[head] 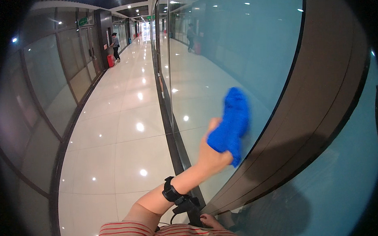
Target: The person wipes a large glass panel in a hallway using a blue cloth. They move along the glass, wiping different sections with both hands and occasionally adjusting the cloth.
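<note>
My left hand grips a blue cloth, its arm stretched out in front of a large glass pane. The cloth is bunched and slightly blurred, and lies at or very near the glass. A black strap with a small device sits around the left wrist. Low down, close to my striped shirt, my right hand shows only in part, with its fingers curled. Whether it holds anything cannot be told.
A brown panel edges the pane on the right, with more glass beyond. A glossy tiled corridor floor runs ahead on the left, beside a glazed wall. Further along stand a person and a red bin-like object.
</note>
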A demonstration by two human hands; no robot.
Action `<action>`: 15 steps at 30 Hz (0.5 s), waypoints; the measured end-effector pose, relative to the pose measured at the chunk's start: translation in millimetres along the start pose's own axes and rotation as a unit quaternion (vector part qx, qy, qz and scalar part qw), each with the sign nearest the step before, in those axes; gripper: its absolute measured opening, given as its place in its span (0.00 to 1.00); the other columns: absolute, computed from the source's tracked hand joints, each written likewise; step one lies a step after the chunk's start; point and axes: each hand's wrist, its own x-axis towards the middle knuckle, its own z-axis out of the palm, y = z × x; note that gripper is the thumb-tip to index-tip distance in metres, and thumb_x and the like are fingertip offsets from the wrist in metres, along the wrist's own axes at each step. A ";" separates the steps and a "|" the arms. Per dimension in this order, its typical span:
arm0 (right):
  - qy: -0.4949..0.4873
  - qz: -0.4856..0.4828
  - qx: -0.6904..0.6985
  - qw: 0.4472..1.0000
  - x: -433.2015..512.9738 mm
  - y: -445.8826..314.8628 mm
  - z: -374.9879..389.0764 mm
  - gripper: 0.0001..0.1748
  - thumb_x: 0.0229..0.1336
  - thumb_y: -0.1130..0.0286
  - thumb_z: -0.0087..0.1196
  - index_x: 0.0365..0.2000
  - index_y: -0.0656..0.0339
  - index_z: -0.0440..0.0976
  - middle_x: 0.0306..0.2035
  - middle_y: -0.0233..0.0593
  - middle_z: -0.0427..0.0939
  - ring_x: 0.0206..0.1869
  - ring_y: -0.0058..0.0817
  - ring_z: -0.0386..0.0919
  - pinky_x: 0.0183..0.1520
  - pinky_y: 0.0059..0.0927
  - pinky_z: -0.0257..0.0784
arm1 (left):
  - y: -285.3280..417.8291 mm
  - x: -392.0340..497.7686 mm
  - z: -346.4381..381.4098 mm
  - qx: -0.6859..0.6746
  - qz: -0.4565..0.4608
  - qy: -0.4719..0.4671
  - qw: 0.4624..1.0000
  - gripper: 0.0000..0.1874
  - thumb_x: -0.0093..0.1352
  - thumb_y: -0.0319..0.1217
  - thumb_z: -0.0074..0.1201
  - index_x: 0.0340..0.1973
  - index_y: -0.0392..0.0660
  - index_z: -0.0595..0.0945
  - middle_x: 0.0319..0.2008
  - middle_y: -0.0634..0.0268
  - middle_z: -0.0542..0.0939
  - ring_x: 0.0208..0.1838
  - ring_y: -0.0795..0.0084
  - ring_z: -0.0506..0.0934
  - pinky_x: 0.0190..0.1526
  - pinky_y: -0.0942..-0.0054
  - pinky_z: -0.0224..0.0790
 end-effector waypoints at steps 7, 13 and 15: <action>-0.014 0.017 0.011 1.000 6.3 14.6 3.5 0.28 0.67 0.61 0.59 0.60 0.68 0.72 0.48 0.48 0.83 0.45 0.32 0.84 0.48 0.37 0.78 | 22.6 -41.4 7.9 0.100 0.145 -0.050 0.983 0.37 0.65 0.37 0.62 0.71 0.49 0.71 0.46 0.51 0.75 0.45 0.49 0.76 0.47 0.57 0.69; 0.007 -0.013 0.022 1.000 11.0 32.8 13.1 0.27 0.67 0.63 0.59 0.59 0.69 0.73 0.45 0.47 0.84 0.44 0.32 0.83 0.47 0.37 0.78 | -25.8 -104.9 -3.1 0.089 0.131 -0.147 0.976 0.38 0.67 0.40 0.63 0.72 0.50 0.70 0.45 0.51 0.75 0.43 0.49 0.76 0.43 0.56 0.69; 0.012 -0.014 0.018 1.000 10.4 32.4 12.7 0.27 0.67 0.62 0.59 0.59 0.69 0.73 0.44 0.46 0.84 0.43 0.31 0.84 0.47 0.36 0.78 | -19.0 -96.0 -5.3 0.084 0.086 -0.171 0.978 0.38 0.66 0.40 0.63 0.72 0.50 0.70 0.45 0.51 0.75 0.44 0.48 0.76 0.44 0.56 0.69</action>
